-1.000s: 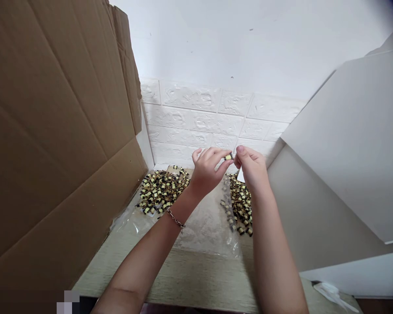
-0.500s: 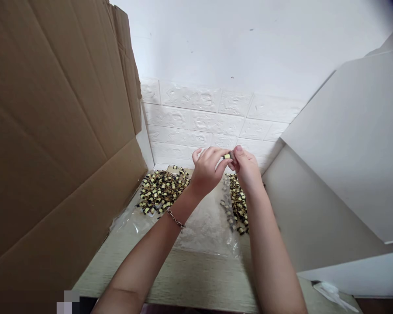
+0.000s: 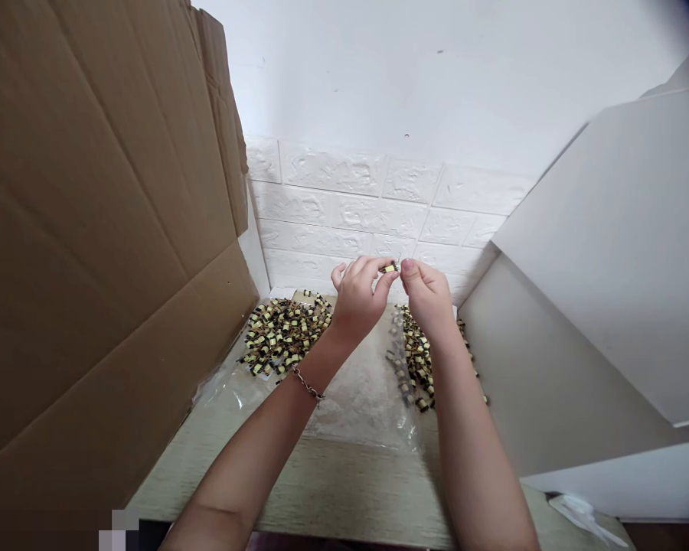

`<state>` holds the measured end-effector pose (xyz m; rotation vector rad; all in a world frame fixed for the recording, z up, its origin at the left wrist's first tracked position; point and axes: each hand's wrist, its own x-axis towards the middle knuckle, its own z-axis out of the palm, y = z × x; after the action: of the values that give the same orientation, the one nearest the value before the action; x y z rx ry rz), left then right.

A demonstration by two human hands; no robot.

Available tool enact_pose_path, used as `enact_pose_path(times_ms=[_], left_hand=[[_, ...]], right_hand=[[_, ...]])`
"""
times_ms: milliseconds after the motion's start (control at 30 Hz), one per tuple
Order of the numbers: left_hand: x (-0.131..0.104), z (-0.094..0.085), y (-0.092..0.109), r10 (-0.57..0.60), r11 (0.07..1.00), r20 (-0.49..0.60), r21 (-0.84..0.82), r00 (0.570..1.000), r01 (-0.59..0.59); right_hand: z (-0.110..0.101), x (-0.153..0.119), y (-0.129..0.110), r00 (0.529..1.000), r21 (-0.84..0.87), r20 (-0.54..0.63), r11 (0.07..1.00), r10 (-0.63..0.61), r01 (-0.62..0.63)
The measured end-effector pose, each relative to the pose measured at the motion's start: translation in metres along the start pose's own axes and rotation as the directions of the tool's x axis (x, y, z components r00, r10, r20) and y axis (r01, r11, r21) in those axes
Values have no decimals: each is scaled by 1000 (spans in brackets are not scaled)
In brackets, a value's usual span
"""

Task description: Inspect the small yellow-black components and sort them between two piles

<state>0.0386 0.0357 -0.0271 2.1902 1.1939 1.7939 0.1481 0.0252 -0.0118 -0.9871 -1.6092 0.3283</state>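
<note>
A small coil [image 3: 389, 268], wrapped in yellow tape with black ends and thin wire leads, is held up above the table. My left hand [image 3: 360, 295] pinches it between thumb and forefinger, the other fingers loosely bent. Close against the lead end, my right hand [image 3: 428, 295] is closed, thumb pressed to the curled forefinger at the fine wires; the exact grip is hidden. Below and to the left lies a heap of similar coils [image 3: 284, 333] with long copper-coloured wires. Another heap of coils [image 3: 419, 356] lies under my right forearm, partly covered by it.
A clear plastic sheet [image 3: 356, 413] lies over the pale wooden table [image 3: 344, 490]. Cardboard [image 3: 109, 229] rises at the left, white panels [image 3: 602, 252] at the right. A white brick-pattern wall [image 3: 344, 199] stands behind. Something white and crumpled [image 3: 589, 516] sits at the front right.
Both hands have shifted slightly left with the coil. The coil has turned a little, its lead end now showing fine wires, and my right fingers sit at that end.
</note>
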Motion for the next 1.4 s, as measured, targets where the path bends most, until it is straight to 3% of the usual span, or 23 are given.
enact_pose_path(times_ms=[467,567,700,833,1100,1267,1333,1400], left_hand=[[-3,1,-7,176,931,8,323,984,-169],[-3,0,-10,230,900,5,378,973,-215],[-4,2,-16,306,859,24,424,952,-287],[-6,7,-21,328,825,51,471,943,-313],[-10,14,-27,284,810,182,480,942,-337],[1,3,-37,154,847,230,470,961,-248],[9,-5,-43,28,908,180,406,983,-100],[18,-15,-46,-143,978,128,170,981,121]], right_hand=[[1,-1,1,998,-234,-8,970,-68,64],[2,0,3,992,-421,26,899,-122,122],[2,0,4,984,-655,99,735,-149,177],[0,0,7,977,-752,177,624,-118,212],[-3,3,18,956,-732,291,654,44,193],[4,-2,2,930,-575,367,785,-4,231],[6,-3,-7,922,-487,381,834,-66,260],[7,-4,-12,944,-456,309,853,-117,255]])
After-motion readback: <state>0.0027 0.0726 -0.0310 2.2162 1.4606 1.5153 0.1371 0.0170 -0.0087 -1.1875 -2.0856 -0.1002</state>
